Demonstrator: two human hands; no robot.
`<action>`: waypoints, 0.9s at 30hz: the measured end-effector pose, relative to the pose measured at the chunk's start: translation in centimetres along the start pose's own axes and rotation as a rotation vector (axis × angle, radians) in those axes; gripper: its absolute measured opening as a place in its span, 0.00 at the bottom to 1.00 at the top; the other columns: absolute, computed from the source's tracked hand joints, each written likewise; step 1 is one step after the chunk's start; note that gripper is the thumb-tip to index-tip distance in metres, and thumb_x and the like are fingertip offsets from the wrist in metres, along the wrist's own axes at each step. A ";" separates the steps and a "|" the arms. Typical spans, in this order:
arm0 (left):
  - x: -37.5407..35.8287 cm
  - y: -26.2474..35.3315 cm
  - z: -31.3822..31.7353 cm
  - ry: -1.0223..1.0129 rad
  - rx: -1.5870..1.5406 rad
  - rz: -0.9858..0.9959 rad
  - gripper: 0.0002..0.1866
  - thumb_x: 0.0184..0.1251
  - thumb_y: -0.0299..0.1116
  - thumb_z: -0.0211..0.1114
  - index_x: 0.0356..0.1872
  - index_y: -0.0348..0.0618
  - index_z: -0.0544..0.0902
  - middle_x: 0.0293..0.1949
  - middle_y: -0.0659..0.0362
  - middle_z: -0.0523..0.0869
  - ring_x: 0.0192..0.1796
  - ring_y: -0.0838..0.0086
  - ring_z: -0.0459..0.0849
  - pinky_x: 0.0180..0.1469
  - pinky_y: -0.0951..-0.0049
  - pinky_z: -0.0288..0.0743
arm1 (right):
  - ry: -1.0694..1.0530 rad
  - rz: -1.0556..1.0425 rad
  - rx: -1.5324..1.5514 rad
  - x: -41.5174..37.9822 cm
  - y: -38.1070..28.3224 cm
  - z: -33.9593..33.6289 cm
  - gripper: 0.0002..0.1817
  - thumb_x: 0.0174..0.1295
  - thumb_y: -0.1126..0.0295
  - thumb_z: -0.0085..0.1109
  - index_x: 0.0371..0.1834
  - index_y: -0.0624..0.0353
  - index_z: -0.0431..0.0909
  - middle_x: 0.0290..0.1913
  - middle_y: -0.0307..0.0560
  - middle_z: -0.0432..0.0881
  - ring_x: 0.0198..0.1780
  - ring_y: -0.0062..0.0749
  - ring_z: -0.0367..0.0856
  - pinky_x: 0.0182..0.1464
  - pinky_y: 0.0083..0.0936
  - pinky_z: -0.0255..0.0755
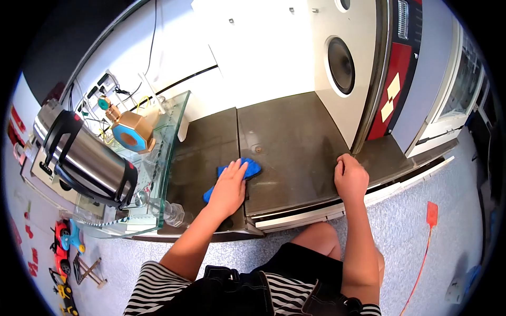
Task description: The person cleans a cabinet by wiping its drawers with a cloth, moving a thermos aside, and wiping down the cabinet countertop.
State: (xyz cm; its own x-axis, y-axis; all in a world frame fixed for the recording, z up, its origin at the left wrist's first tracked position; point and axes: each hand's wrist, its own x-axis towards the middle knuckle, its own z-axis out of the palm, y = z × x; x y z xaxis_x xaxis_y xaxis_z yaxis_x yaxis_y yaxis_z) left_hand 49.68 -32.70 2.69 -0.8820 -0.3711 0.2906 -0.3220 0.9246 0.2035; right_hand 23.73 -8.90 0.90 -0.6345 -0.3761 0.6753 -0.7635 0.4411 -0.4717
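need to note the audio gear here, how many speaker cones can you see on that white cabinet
2: one full black speaker cone on the white cabinet face above the dark surface, and a second cone cut off by the top edge. More may lie out of frame.

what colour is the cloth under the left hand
Blue. The cloth lies on the dark surface beneath the left hand, seen clearly in the head view.
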 end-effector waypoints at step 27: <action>10.8 -7.9 3.8 0.097 0.000 0.056 0.26 0.75 0.31 0.60 0.73 0.45 0.75 0.75 0.43 0.74 0.78 0.42 0.68 0.78 0.50 0.65 | -0.074 0.115 -0.031 0.5 -0.7 -0.4 0.03 0.66 0.70 0.61 0.36 0.56 0.81 0.35 0.48 0.87 0.37 0.50 0.86 0.40 0.43 0.79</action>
State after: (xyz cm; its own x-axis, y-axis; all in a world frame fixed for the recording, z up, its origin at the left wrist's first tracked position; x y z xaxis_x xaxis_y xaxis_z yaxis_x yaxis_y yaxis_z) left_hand 41.41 -43.65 0.70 -0.8610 -0.3256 0.3907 -0.2732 0.9441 0.1846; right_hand 23.95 -9.09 1.77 -0.7257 -0.3804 0.5733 -0.6818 0.5095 -0.5250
